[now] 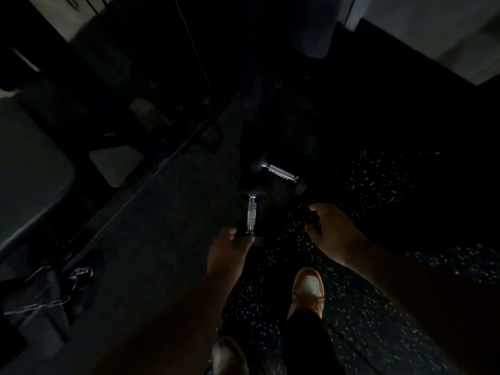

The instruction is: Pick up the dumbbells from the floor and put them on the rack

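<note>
The scene is very dark. Two dumbbells with black heads and shiny metal handles lie on the speckled floor. The near dumbbell (250, 214) points toward me; my left hand (230, 249) touches its near head with spread fingers, not around the handle. The far dumbbell (280, 172) lies crosswise just beyond it. My right hand (331, 231) hovers open to the right of both, palm down, holding nothing. No rack is clearly visible in the dark.
A padded bench (29, 169) stands at the left. A long dark bar or rail (151, 171) runs diagonally across the floor. Straps or chains (48, 290) lie at lower left. My shoe (308, 290) is planted below the hands.
</note>
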### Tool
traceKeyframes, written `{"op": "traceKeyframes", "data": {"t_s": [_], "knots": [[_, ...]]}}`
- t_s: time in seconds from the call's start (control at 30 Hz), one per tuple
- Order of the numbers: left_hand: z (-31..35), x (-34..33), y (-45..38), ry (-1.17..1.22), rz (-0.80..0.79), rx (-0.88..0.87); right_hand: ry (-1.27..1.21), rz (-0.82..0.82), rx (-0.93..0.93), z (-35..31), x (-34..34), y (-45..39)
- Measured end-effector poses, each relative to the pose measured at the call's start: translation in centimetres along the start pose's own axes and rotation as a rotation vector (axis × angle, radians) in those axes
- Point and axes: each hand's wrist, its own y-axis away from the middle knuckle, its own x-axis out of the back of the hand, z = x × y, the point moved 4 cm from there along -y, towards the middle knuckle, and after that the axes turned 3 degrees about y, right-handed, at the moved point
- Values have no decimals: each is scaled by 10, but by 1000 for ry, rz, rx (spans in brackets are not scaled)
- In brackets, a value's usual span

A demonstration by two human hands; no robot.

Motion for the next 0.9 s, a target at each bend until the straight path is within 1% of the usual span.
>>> {"op": "traceKeyframes", "data": {"t_s": [0.07, 0.2, 0.33, 0.4, 0.47, 0.57, 0.6, 0.67, 0.73, 0.83, 0.9], "knots": [[-12, -25, -42, 15, -19, 34, 27, -5, 18, 7, -20, -43], [-39, -79, -129, 18, -53, 19, 75, -23, 56, 24, -71, -130], [-67, -128, -208, 91, -13, 47, 124, 14, 67, 38, -115, -220], [-82, -149, -234, 121, -33, 88, 142, 41, 56, 40, -131, -257], [-95, -165, -251, 112, -56, 129, 174, 40, 31, 40, -145, -288], [-99, -182, -266, 201, -70, 167, 231, 70, 35, 39, -156, -320], [-99, -185, -270, 215, -57, 166, 246, 93, 53, 39, -158, -328], [-99, -187, -274, 156, -15, 128, 229, 111, 70, 42, -159, -342], [-97, -185, -276, 88, 36, 88, 199, 67, 52, 49, -162, -355], [-96, -187, -277, 43, 60, 64, 247, -76, 11, 64, -164, -371], [-96, -187, -278, 27, 69, 66, 254, -95, -4, 67, -162, -378]]}}
